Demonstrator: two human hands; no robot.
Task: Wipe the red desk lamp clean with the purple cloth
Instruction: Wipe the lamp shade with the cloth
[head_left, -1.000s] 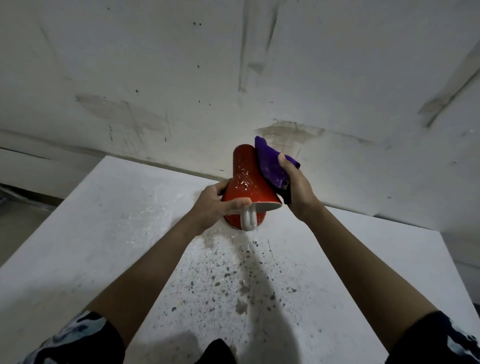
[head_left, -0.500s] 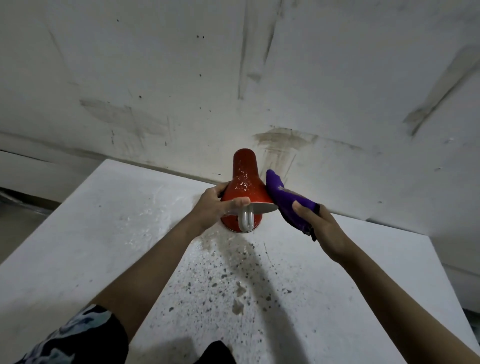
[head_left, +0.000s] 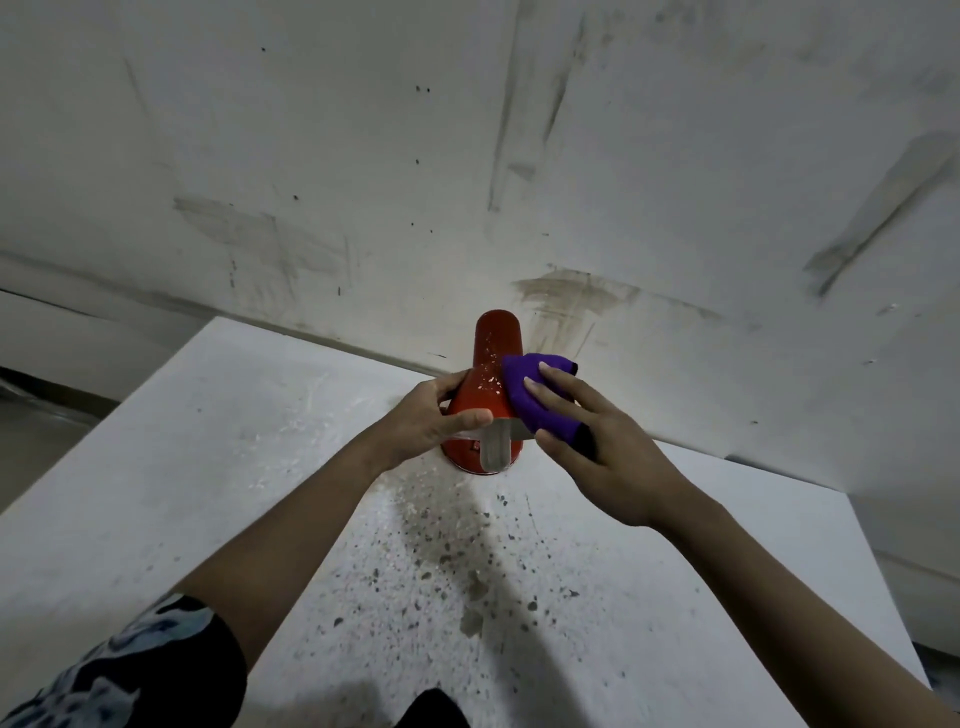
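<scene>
- Left hand (head_left: 423, 418): curled round the shade of the red desk lamp (head_left: 488, 358), thumb along its rim.
- Right hand (head_left: 602, 447): holds the purple cloth (head_left: 524, 402) between fingers and thumb, pressed against the shade's right side.
- Lamp: at the far edge of the white table (head_left: 208, 467), near the wall (head_left: 675, 182).

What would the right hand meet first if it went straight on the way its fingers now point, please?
The red lamp shade: the right hand presses the purple cloth against its side, though depth is unclear.
</scene>
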